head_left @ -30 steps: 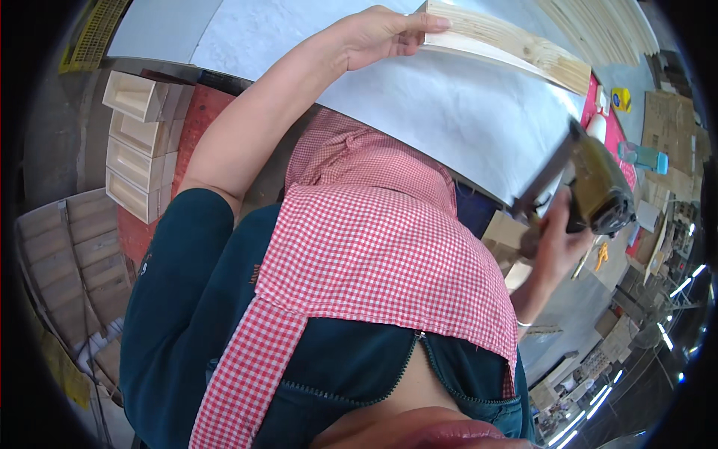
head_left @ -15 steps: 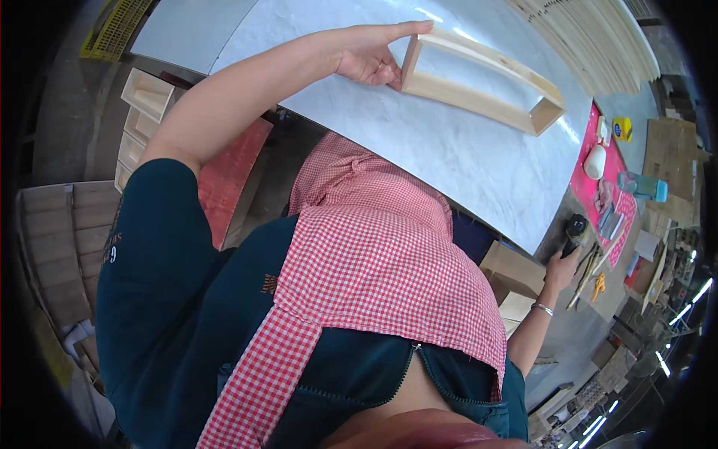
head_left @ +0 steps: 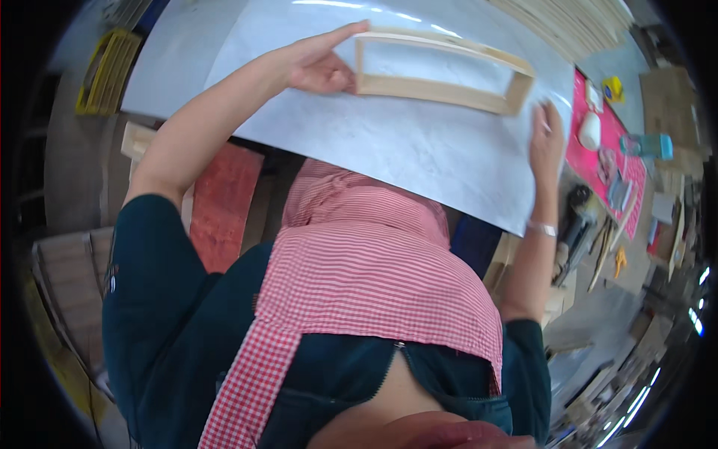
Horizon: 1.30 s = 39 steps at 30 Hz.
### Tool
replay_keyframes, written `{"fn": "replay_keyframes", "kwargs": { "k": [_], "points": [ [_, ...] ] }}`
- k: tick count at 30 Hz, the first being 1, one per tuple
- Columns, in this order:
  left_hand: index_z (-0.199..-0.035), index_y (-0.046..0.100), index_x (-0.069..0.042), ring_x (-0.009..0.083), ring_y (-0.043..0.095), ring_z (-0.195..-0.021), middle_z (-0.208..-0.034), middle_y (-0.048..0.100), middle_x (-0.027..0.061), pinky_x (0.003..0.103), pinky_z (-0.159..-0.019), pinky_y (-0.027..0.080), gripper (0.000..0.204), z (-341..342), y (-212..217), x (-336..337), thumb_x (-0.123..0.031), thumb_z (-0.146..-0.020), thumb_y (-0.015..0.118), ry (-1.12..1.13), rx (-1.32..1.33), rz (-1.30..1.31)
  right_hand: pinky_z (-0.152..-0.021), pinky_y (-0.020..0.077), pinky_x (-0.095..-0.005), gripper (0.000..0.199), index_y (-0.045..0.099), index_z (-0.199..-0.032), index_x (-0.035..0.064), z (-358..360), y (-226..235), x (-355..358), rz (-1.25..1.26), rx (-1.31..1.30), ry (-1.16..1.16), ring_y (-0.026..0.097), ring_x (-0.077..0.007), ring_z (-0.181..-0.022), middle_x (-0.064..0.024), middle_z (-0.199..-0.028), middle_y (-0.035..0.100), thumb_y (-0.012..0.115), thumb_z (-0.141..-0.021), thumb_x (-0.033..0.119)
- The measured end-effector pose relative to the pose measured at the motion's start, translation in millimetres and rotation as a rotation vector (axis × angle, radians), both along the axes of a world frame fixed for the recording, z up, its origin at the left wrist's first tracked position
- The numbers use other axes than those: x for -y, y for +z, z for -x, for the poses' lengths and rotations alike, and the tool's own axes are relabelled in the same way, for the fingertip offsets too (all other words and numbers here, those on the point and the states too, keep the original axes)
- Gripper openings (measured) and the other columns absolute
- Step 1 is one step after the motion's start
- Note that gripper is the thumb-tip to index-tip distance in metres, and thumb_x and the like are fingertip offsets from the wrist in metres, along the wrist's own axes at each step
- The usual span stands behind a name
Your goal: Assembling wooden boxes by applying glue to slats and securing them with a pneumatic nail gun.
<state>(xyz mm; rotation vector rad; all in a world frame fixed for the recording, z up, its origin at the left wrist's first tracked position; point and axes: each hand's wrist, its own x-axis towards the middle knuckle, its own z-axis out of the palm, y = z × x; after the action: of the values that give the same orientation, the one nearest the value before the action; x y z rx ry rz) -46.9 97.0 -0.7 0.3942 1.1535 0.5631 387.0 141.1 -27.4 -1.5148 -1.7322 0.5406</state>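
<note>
**Describer:** Worktop first: a broad pale grey sheet fills the upper middle of the view, tilted by the lens. On it, toward the far edge, lies a long rectangular wooden frame, open in the middle, resting flat.

**Listener:** Where are my hands on it?

**Describer:** Your left hand is at the frame's left short end, index finger stretched straight along the top corner, the other fingers curled in beside the end piece. Your right hand lies flat on the sheet just beside the frame's right end, fingers together and pointing away from you; whether it touches the wood, I cannot tell.

**Listener:** How should I steady it?

**Describer:** My judgement: bring the right palm against the right end so both short sides are braced evenly, and keep the frame flat so its corners do not rack.

**Listener:** Anything nearby?

**Describer:** A red mat to the right carries small tools, with a white rounded object closest.
</note>
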Motion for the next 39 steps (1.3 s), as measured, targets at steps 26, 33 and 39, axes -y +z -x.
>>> {"fn": "replay_keyframes", "kwargs": {
  "k": [26,33,39],
  "points": [
    [-0.117,0.06,0.008,0.0093,0.066,-0.08,-0.104,0.071,0.0159,0.02,-0.075,0.058,0.033,-5.4,42.5,-15.2,-0.019,-0.097,0.066,0.041,-0.256,-0.457,-0.061,0.053,-0.0386,0.045,0.066,-0.078,-0.0094,44.7,19.0,-64.5,0.148,0.102,0.11,0.058,-0.0268,-0.057,-0.0166,-0.069,0.065,0.056,-0.094,0.031],
    [-0.115,0.062,0.007,0.0094,0.066,-0.08,-0.104,0.072,0.0157,0.021,-0.076,0.058,0.029,-7.8,38.6,-14.9,-0.016,-0.096,0.065,0.05,-0.265,-0.463,-0.056,0.0533,-0.033,0.056,0.066,-0.082,-0.0116,41.1,31.9,-68.7,0.26,-0.085,0.114,0.06,-0.023,-0.059,-0.0145,-0.069,0.063,0.053,-0.098,0.04],
    [-0.114,0.063,0.008,0.0113,0.066,-0.082,-0.1,0.072,0.0153,0.021,-0.077,0.058,0.03,-20.3,40.8,-9.9,-0.015,-0.095,0.065,0.06,-0.297,-0.431,-0.054,0.0526,-0.0291,0.06,0.065,-0.081,-0.0122,31.3,26.3,-71.0,0.364,-0.085,0.111,0.06,-0.0216,-0.058,-0.0151,-0.07,0.063,0.05,-0.1,0.042]
  ]
}}
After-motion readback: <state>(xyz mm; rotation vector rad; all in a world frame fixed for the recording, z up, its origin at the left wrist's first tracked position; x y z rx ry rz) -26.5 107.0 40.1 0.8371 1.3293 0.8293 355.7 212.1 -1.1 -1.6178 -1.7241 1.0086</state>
